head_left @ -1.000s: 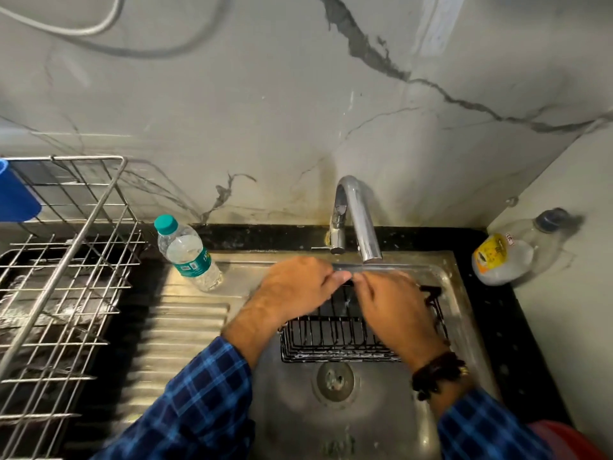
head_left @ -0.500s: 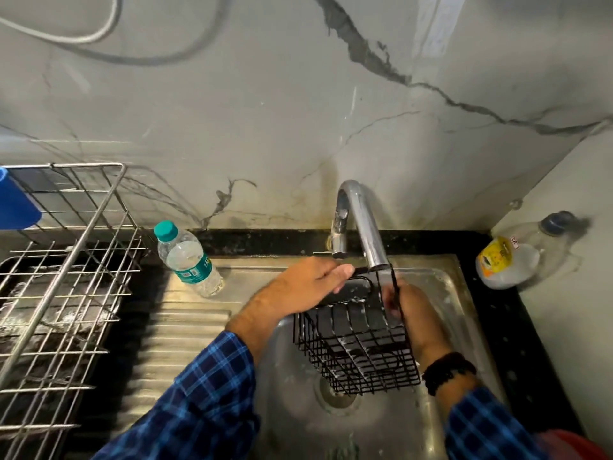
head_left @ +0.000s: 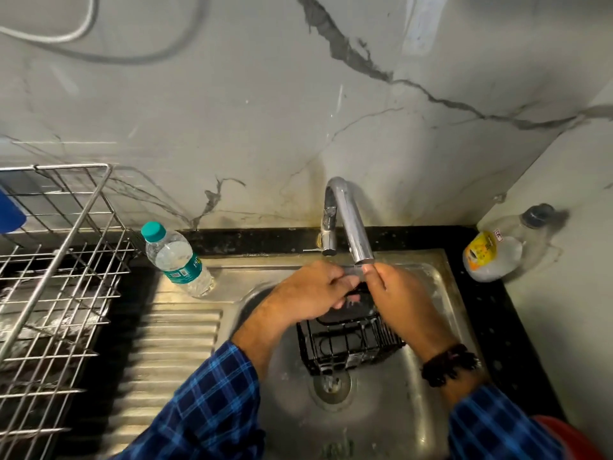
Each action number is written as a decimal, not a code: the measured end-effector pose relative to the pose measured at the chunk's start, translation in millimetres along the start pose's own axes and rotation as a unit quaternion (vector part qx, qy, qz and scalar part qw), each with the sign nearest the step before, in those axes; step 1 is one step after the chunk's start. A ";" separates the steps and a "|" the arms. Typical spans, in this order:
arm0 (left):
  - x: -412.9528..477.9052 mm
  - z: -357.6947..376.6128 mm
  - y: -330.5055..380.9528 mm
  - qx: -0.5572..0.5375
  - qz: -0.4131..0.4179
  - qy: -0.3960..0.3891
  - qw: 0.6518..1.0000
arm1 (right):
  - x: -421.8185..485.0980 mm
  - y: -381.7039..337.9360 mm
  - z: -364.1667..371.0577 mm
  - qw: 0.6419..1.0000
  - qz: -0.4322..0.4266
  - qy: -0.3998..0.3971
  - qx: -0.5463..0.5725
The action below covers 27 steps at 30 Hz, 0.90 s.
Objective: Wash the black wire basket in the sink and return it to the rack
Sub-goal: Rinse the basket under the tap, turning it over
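The black wire basket (head_left: 348,343) sits in the steel sink (head_left: 441,293), under the chrome tap (head_left: 351,224) and just behind the drain (head_left: 331,385). My left hand (head_left: 308,293) curls over the basket's upper left edge and grips it. My right hand (head_left: 403,300) holds the upper right edge, fingertips right under the tap's spout. Both hands hide the basket's top. The steel wire rack (head_left: 56,287) stands on the counter at the far left.
A water bottle with a teal cap (head_left: 177,260) stands on the ribbed draining board beside the rack. A clear bottle with a yellow label (head_left: 491,257) lies on the black counter at the right corner. A blue object (head_left: 10,214) hangs on the rack's top.
The basket, tilted up under the tap half a second ago, has come down lower in the sink. Both hands have closed together over its top near the spout.
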<state>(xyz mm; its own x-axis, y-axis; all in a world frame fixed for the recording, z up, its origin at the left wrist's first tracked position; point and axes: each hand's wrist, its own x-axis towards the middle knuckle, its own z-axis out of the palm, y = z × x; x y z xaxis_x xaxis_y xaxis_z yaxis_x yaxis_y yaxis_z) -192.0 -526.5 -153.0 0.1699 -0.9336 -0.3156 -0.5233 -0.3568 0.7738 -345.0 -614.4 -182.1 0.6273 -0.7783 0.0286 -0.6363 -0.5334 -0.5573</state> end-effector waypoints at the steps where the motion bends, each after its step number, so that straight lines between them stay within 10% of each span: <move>1: -2.1 -4.2 -3.5 -0.002 0.015 0.009 1.000 | 1.4 -1.4 -2.0 1.000 0.014 0.010 0.014; 5: -14.6 -21.3 -23.5 -0.093 0.041 0.105 0.989 | 7.8 9.1 -3.5 0.973 0.139 0.037 0.182; 10: -21.1 -4.8 -47.1 -0.113 -0.025 0.143 0.983 | 4.5 40.6 15.7 0.798 0.291 -0.003 0.528; 18: 0.6 -5.2 -4.4 0.102 -0.014 0.094 0.990 | -12.9 37.1 7.1 0.893 0.270 -0.015 0.359; 22: 12.6 -6.5 17.1 0.156 -0.041 0.096 0.982 | -33.6 14.0 -0.1 0.911 0.188 0.096 0.356; 27: 15.8 4.6 34.2 0.189 -0.063 0.097 0.975 | -38.9 -12.5 -7.1 0.969 0.053 0.228 0.082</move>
<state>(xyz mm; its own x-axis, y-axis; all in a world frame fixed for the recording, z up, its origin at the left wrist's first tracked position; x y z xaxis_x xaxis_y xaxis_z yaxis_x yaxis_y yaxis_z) -211.1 -553.3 -134.1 0.3891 -0.8848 -0.2565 -0.7526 -0.4658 0.4654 -364.6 -579.8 -170.4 0.2752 -0.9110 0.3072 -0.5831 -0.4123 -0.7000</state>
